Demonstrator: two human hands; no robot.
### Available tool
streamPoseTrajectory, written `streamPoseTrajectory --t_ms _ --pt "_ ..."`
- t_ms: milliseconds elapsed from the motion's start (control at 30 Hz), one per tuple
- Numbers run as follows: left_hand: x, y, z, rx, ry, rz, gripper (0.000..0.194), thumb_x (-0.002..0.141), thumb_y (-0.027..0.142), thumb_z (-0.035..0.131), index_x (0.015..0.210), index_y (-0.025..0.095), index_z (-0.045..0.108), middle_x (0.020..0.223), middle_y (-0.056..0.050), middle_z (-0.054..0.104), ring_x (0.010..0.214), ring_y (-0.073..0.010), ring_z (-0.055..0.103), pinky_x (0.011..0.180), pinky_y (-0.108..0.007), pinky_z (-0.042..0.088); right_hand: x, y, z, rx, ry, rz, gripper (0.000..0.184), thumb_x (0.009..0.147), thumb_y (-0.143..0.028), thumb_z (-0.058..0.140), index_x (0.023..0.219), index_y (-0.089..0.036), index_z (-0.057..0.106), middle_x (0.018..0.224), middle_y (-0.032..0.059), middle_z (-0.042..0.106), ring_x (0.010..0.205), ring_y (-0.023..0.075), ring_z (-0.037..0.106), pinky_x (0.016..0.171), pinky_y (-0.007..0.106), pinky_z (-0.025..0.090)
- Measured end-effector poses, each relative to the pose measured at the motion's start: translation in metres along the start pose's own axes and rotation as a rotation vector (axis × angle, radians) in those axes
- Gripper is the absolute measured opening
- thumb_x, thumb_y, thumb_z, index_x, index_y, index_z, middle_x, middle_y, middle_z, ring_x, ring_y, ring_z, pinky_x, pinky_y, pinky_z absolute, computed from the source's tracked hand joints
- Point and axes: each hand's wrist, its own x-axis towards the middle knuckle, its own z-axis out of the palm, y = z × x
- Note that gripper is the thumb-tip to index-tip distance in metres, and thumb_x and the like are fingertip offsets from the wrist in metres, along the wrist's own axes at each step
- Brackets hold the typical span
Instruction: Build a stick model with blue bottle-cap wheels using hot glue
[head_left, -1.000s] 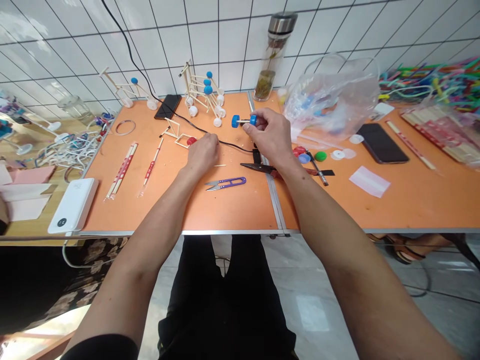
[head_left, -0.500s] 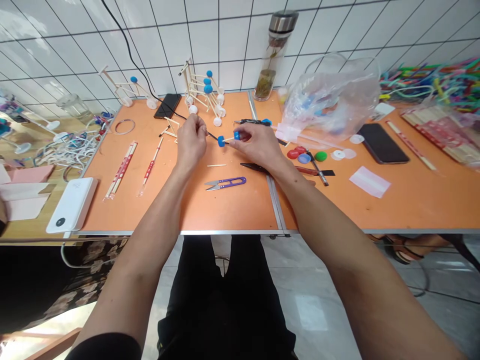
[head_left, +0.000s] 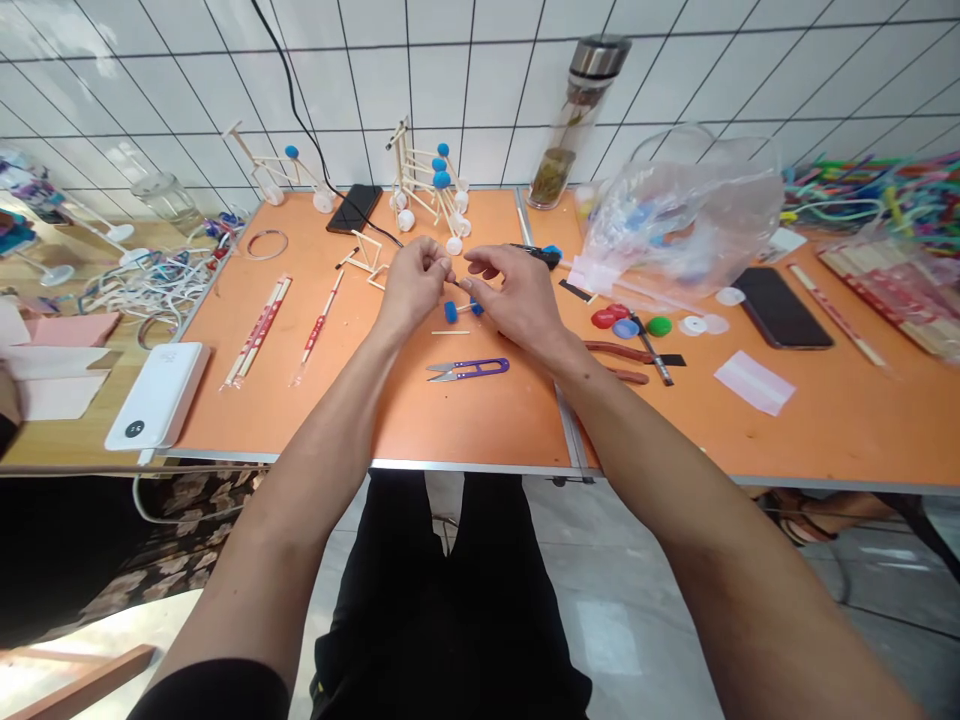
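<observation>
In close fingertip work, our left hand (head_left: 414, 283) keeps its grip pressed together, contents unclear; our right hand (head_left: 519, 298) is spread beside the blue-ended stick (head_left: 451, 312) on the bench (head_left: 495, 425). We judge that a light touch is called for.

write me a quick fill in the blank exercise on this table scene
The axle near the right hand has wheels coloured ____. The snips have a handle coloured ____. The ____ forearm hides part of the pliers. The power bank is coloured ____.

Missing words: blue; purple; right; white.
</observation>
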Motion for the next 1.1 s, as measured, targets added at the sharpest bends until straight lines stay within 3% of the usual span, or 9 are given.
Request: streamPoseTrajectory --t_ms 100,333,433,533,600,700,800,933,1100 --pt "-0.006 0.01 0.005 -0.217 -0.076 -0.105 0.025 0.104 0.012 0.066 0.082 0.022 0.062 0.069 0.002 0.065 0.06 -0.0102 0.057 0.062 -0.023 0.049 0.001 -0.008 0.0 0.077 0.024 0.013 0.028 0.106 -0.042 0.072 0.127 -0.028 0.086 0.121 0.009 0.087 0.112 0.0314 0.078 0.099 0.046 0.061" --pt "-0.01 0.018 0.002 -0.624 -0.17 -0.396 0.028 0.103 0.01 0.07 0.076 0.016 0.07 0.067 0.002 0.063 0.055 -0.0049 0.052 0.055 -0.017 0.045 0.001 -0.011 -0.007 0.031 0.029 0.001 0.027 0.109 -0.042 0.064 0.108 -0.031 0.089 0.115 0.0062 0.088 0.11 0.0327 0.079 0.103 0.051 0.061" --pt "-0.01 0.02 0.003 -0.648 -0.201 -0.406 0.029 0.104 0.011 0.071 0.076 0.015 0.07 0.069 0.001 0.065 0.054 -0.0039 0.052 0.054 -0.017 0.043 0.001 -0.009 -0.014 -0.01 0.039 -0.023 0.025 0.107 -0.038 0.063 0.106 -0.031 0.088 0.113 0.0075 0.087 0.109 0.0338 0.077 0.105 0.054 0.06" --pt "-0.01 0.02 0.003 -0.495 -0.182 -0.296 0.022 0.099 0.02 0.08 0.079 0.017 0.073 0.072 0.0 0.069 0.054 -0.0054 0.052 0.055 -0.02 0.044 0.005 0.001 -0.021 -0.067 0.055 -0.013 0.022 0.106 -0.035 0.062 0.104 -0.03 0.084 0.113 0.0098 0.085 0.11 0.0345 0.076 0.105 0.054 0.058" --pt "-0.008 0.017 0.0 -0.355 -0.103 -0.189 0.017 0.098 0.025 0.082 0.084 0.018 0.076 0.076 0.0 0.072 0.059 -0.0081 0.056 0.06 -0.023 0.048 0.008 0.016 -0.027 -0.129 0.048 0.02 0.02 0.106 -0.035 0.062 0.104 -0.03 0.081 0.116 0.0111 0.084 0.116 0.0363 0.074 0.106 0.054 0.057" --pt "-0.003 0.01 -0.007 -0.129 0.018 -0.046 0.008 0.1 0.024 0.075 0.095 0.02 0.081 0.087 -0.003 0.079 0.077 -0.0142 0.069 0.074 -0.027 0.057 0.01 0.047 -0.034 -0.214 0.026 0.107 0.016 0.104 -0.034 0.065 0.096 -0.029 0.078 0.112 0.0138 0.082 0.118 0.0407 0.073 0.106 0.059 0.054" --pt "0.001 0.001 -0.013 0.099 -0.015 0.039 0.013 0.096 0.023 0.075 0.106 0.019 0.082 0.103 -0.006 0.085 0.098 -0.0205 0.076 0.093 -0.033 0.06 0.009 0.067 -0.036 -0.292 0.029 0.107 0.015 0.101 -0.032 0.067 0.096 -0.027 0.08 0.105 0.0142 0.08 0.111 0.0395 0.072 0.101 0.058 0.056" --pt "0.001 -0.006 -0.011 0.39 -0.138 0.072 0.026 0.093 0.032 0.08 0.115 0.019 0.084 0.116 -0.01 0.086 0.109 -0.0277 0.077 0.102 -0.042 0.059 0.005 0.056 -0.032 -0.294 0.04 0.038 0.024 0.102 -0.028 0.067 0.116 -0.025 0.085 0.124 0.0146 0.081 0.116 0.0379 0.073 0.102 0.055 0.057" --pt "-0.006 -0.004 0.0 0.605 -0.209 0.046 0.023 0.087 0.037 0.089 0.103 0.022 0.084 0.123 -0.013 0.084 0.115 -0.0351 0.076 0.1 -0.046 0.058 0.001 0.022 -0.024 -0.258 -0.099 -0.035 0.025 0.101 -0.025 0.067 0.115 -0.025 0.088 0.126 0.0142 0.082 0.123 0.0392 0.073 0.107 0.056 0.056"
